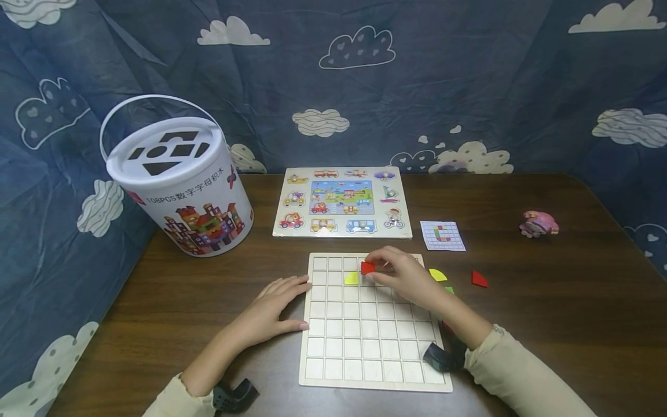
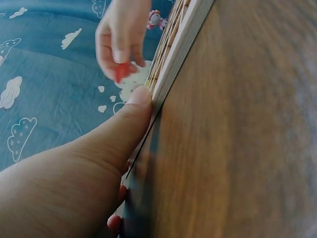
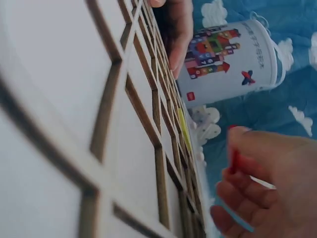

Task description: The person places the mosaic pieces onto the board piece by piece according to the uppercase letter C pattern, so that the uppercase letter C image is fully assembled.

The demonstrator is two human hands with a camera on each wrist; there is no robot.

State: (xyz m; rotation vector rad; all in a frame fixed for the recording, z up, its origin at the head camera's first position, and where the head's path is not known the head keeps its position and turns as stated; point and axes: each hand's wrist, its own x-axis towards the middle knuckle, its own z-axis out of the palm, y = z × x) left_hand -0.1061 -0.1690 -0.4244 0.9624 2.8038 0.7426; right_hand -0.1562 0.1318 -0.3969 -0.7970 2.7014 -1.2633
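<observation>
Lightly, right hand (image 1: 403, 275) pinching red piece (image 1: 367, 267)

A child's play corner, most likely in a home — a dark wooden table (image 1: 547, 301) backed by a blue curtain (image 1: 469, 75) printed with white clouds. On the table sit toys: a white bucket of building blocks (image 1: 182, 185), a vehicle peg puzzle (image 1: 343, 202), a wooden grid board (image 1: 365, 336) with coloured shape pieces, and a small pink figure (image 1: 539, 223).
</observation>
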